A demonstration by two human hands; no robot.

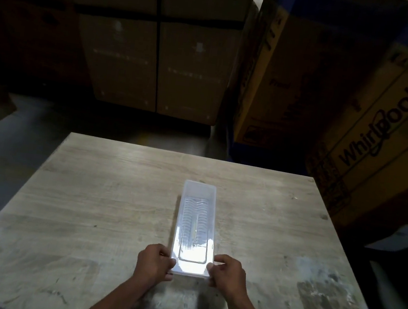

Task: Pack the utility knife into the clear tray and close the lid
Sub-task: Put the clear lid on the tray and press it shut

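Note:
A long clear plastic tray (199, 192) lies lengthwise on the wooden table (104, 193), its lid down over it. Glare whitens its near half. Through the plastic I make out a ribbed, knife-shaped form (195, 220), probably the utility knife, though the glare blurs it. My left hand (155, 260) pinches the tray's near left corner, thumb on top. My right hand (227, 271) pinches the near right corner the same way. Both forearms reach in from the bottom edge.
Tall cardboard boxes (158, 57) stand behind the table, and a printed appliance carton (372, 129) leans at the right. Dark floor (3, 154) runs along the table's left side. The table top has pale worn patches near the right front.

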